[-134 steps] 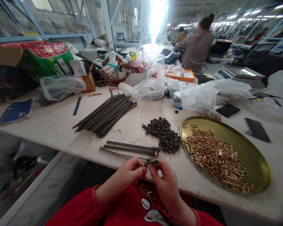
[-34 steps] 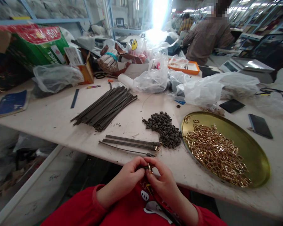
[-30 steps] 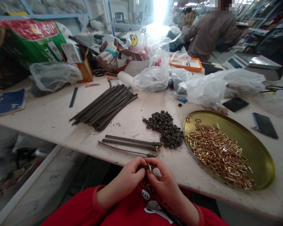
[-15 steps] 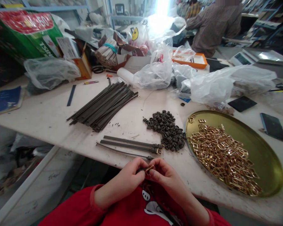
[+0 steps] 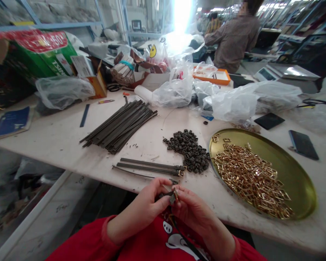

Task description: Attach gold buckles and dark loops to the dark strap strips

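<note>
My left hand (image 5: 155,197) and my right hand (image 5: 191,206) meet at the table's front edge, both closed on one dark strap (image 5: 167,194). A gold buckle (image 5: 175,195) sits at the strap's end, pinched by my right fingers. The strap's tail hangs down over my red top. Just beyond my hands lie several straps with buckles (image 5: 152,165), side by side. Behind them is a heap of small dark loops (image 5: 190,150). To the right, a round gold tray (image 5: 296,174) bears a pile of gold buckles (image 5: 250,177).
A bundle of dark straps (image 5: 122,125) lies at the middle left. Clear plastic bags (image 5: 230,101) and an orange box (image 5: 214,75) stand at the back. A phone (image 5: 304,144) is at the right, a blue notebook (image 5: 11,121) at the left. One person (image 5: 233,40) stands beyond the table.
The buckle has turned between my fingers, and more dark strap shows beside it. My view has tilted up and shifted slightly right. The items on the table look undisturbed.
</note>
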### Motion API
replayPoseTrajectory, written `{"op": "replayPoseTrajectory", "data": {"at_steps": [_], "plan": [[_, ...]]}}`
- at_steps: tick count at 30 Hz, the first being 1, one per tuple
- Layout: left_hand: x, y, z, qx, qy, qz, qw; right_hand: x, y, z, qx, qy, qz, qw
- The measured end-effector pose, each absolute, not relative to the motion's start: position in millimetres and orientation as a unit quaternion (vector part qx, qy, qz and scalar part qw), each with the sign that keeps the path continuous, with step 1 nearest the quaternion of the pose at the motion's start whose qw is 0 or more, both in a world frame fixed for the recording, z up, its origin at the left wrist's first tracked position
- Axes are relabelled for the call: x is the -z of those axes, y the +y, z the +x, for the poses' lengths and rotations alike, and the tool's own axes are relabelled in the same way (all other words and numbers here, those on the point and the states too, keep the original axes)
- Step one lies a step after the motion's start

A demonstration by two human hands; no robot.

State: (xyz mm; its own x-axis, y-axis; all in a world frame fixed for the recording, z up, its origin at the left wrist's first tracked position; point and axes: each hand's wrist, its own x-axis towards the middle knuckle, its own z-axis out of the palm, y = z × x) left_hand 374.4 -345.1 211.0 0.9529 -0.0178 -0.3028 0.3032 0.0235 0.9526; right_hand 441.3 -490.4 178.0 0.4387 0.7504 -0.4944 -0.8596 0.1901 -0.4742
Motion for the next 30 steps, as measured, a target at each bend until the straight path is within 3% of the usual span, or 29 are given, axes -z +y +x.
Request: {"op": "replayPoseTrajectory", "data": {"at_steps": [8,10,12,14,16,19,21,23,26,28,30], "plan": [[-216,-346,375,0.117,0.012,0.742,0.661,-183,-493,425,-0.524,0.039,-0.426,0.737],[-216,-343,378,0.134,0.03,0.719,0.681,-186,-496,439,-0.504,-0.03,-0.497,0.706],[-213,-340,383,0.123,0.071,0.705,0.695,-187,-499,465,-0.402,-0.133,-0.628,0.653],[-208,-337,388,0.106,0.11,0.702,0.696,-185,-500,498,-0.187,-0.221,-0.796,0.531],[-203,-335,393,0.097,0.135,0.704,0.69,-183,-496,528,-0.02,-0.281,-0.896,0.345],[-200,-334,399,0.093,0.144,0.713,0.68,-179,-481,553,0.056,-0.311,-0.944,0.092],[-201,-332,402,0.091,0.145,0.715,0.678,-178,-472,557,0.065,-0.321,-0.945,0.011],[-203,-330,404,0.089,0.148,0.715,0.678,-177,-469,556,0.071,-0.336,-0.939,-0.008],[-204,-328,408,0.082,0.158,0.719,0.672,-176,-473,555,0.075,-0.355,-0.931,0.03],[-205,-328,412,0.08,0.162,0.723,0.667,-177,-478,551,0.066,-0.365,-0.921,0.122],[-206,-328,416,0.076,0.165,0.725,0.665,-181,-482,542,0.028,-0.354,-0.894,0.274]]}}
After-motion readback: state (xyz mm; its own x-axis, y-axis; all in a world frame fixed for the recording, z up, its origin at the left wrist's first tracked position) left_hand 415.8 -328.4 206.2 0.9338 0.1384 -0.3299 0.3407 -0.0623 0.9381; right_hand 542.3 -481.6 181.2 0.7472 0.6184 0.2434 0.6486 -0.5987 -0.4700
